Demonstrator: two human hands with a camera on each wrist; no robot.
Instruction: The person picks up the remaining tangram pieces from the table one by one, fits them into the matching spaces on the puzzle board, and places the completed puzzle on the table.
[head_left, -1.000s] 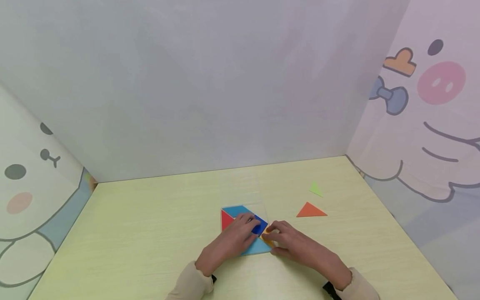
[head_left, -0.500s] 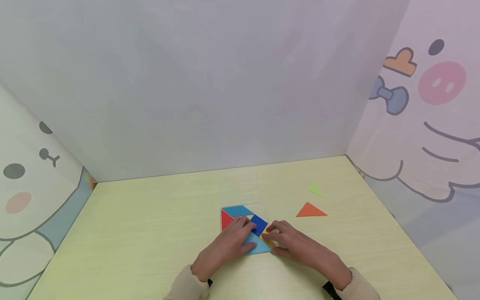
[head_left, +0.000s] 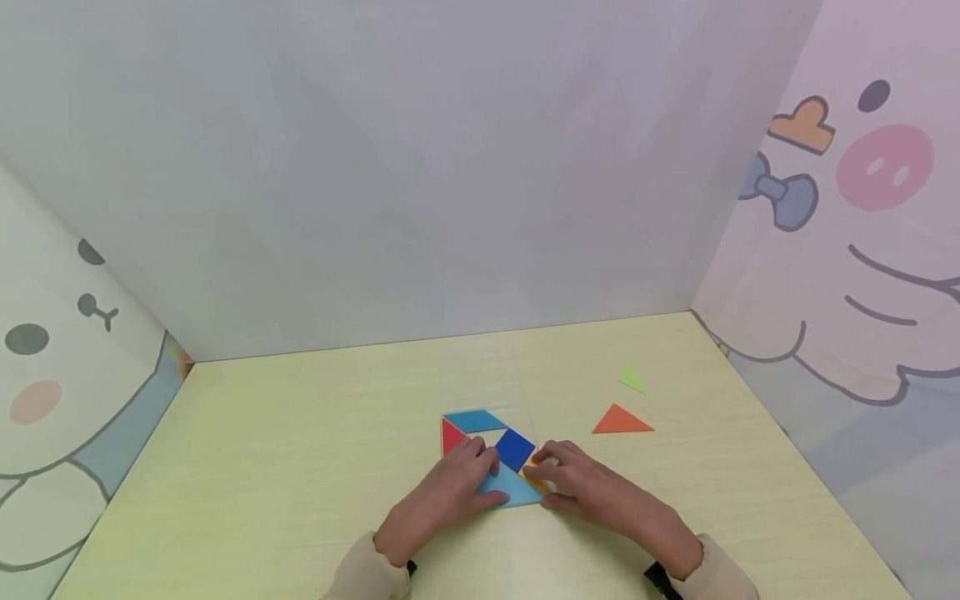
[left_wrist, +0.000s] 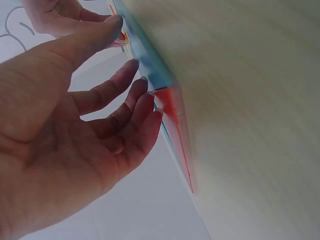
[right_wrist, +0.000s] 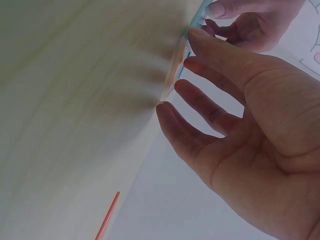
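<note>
Tangram pieces (head_left: 491, 454) lay flat on the pale wooden table (head_left: 300, 467), packed edge to edge directly under both sets of fingertips: a red triangle (head_left: 450, 437) and a light-blue parallelogram (head_left: 474, 421) just beyond the left hand, a dark-blue square (head_left: 514, 448) between the two hands, a light-blue triangle (head_left: 512, 490) at the near edge, and an orange-yellow piece (head_left: 534, 472) against the right fingers. The left hand (head_left: 448, 493) lay palm down, its fingers gently bent and spread, tips resting on the pieces without gripping any. The right hand (head_left: 592, 490) lay the same way, loosely open, fingertips touching the orange-yellow piece and the light-blue triangle's edge. An orange triangle (head_left: 622, 420) and a small green triangle (head_left: 632, 379) sat well beyond the right hand. The fingers hid most of the orange-yellow piece, so its shape could not be told; both wrist views were blurred, showing the pieces only edge-on.
</note>
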